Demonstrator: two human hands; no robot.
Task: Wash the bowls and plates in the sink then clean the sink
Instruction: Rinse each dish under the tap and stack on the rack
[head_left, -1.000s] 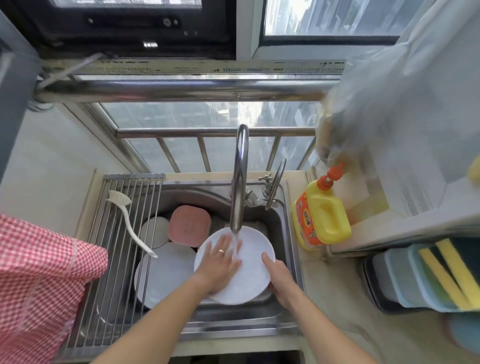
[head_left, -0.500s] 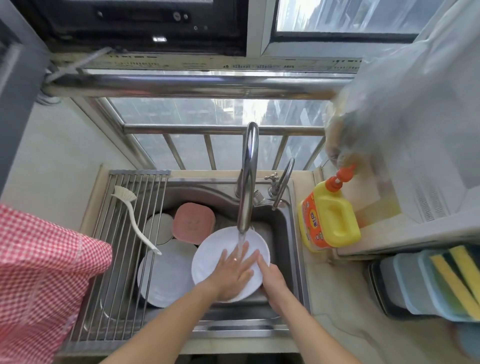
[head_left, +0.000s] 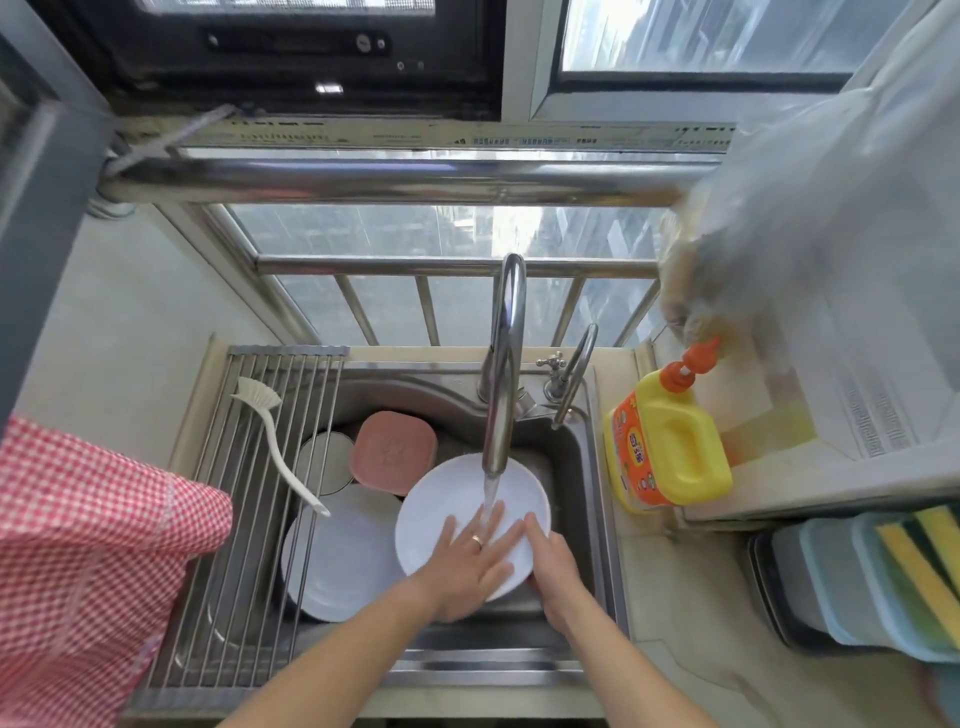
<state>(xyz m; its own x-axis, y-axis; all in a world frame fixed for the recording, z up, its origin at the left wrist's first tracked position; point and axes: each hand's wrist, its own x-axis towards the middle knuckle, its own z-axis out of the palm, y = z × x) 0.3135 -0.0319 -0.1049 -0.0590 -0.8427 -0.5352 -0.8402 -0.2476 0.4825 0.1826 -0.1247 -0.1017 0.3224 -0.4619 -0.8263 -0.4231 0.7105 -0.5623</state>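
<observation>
White round plate (head_left: 457, 512) sits tilted under the running tap in the right half of the steel sink (head_left: 576, 462), water striking its face. A second white plate (head_left: 343, 561) lies flat at the sink's front left, partly beneath the first. Behind it, a pink square bowl (head_left: 393, 451) rests upside down, with a grey round dish (head_left: 324, 460) against the left edge.

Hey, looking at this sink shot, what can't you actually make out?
Head view, the only one:
- Sink bottom and drain: covered by the white plate and other dishes.
- Right hand grip: fingers hidden under the plate's edge.
- Round dish: partly hidden by rack bars and the brush.
- Soap bottle label: too small to read.
- Left hand: flat on the plate.
</observation>
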